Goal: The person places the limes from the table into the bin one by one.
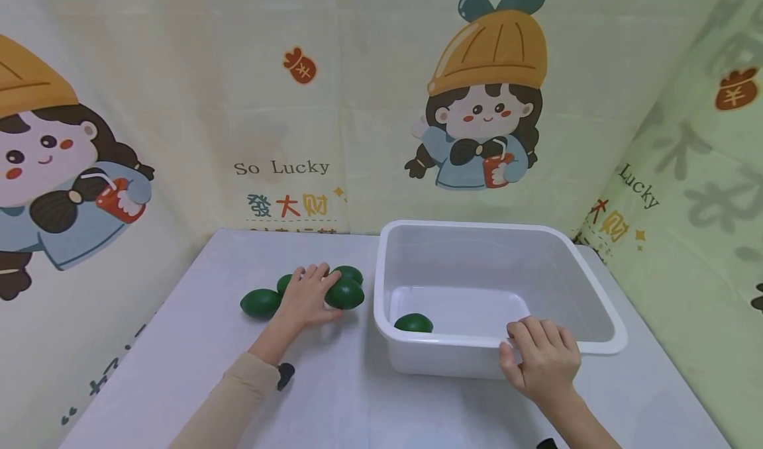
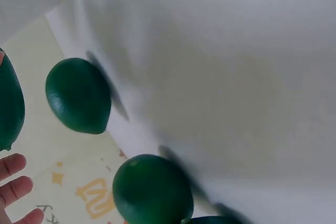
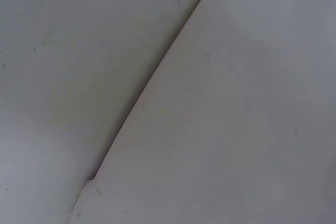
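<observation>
My left hand (image 1: pixel 306 300) pinches a dark green lime (image 1: pixel 345 294) between thumb and fingers, left of a white plastic basin (image 1: pixel 477 359). In the left wrist view this held lime (image 2: pixel 9 103) shows at the left edge, a fingertip on it. Just behind it in the head view is another lime (image 1: pixel 350 274). Two more are to the hand's left: one lime (image 1: pixel 260 303) in full sight, the other lime (image 1: pixel 284 283) partly hidden by the hand. Inside the basin, at its near left corner, lies a single lime (image 1: pixel 414 322). My right hand (image 1: pixel 545 359) grips the basin's near rim.
A white tabletop (image 1: pixel 334 402) carries everything. Behind it and at both sides hang pale printed cloths (image 1: pixel 369 104) with cartoon figures. The basin's wall (image 3: pixel 236 103) fills much of the right wrist view.
</observation>
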`<state>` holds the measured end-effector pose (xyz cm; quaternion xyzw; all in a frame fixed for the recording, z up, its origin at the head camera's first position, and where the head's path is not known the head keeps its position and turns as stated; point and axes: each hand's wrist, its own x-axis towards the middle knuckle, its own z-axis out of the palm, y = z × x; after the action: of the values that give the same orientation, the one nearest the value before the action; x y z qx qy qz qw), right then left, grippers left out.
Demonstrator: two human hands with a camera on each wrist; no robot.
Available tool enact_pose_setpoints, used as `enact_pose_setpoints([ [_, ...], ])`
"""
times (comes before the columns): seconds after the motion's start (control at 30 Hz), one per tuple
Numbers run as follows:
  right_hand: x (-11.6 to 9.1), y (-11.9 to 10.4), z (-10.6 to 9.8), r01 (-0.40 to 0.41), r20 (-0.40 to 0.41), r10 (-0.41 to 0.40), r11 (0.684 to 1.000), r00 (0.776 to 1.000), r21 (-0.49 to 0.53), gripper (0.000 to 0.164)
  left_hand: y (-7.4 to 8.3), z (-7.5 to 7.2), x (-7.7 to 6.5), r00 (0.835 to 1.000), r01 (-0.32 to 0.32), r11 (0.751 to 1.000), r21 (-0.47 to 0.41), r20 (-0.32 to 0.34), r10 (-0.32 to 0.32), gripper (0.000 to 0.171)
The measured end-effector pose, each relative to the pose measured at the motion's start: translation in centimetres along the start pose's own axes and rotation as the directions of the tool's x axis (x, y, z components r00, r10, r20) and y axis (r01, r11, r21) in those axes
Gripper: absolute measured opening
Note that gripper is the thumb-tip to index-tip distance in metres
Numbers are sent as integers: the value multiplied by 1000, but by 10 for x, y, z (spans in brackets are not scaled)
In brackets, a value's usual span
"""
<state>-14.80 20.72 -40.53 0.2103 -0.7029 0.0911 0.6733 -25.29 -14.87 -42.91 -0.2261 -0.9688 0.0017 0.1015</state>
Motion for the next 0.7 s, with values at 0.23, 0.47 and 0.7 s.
enact_pose_setpoints([
  [0.23,-1,0,-1,2,13,-2,1000,1000,-1,48,-1,-13,0,999,13,999,-32,-42,-14,71],
  [0.47,-2,1,-2,4,25,-4,1000,1000,-8,48,-3,-23,0,995,11,1000,-26,-94,-14,68],
  [0.7,-3,1,-2,4,29,-3,1000,1000,-9,49,-4,-35,0,993,3,1000,-28,-122,-6,69],
])
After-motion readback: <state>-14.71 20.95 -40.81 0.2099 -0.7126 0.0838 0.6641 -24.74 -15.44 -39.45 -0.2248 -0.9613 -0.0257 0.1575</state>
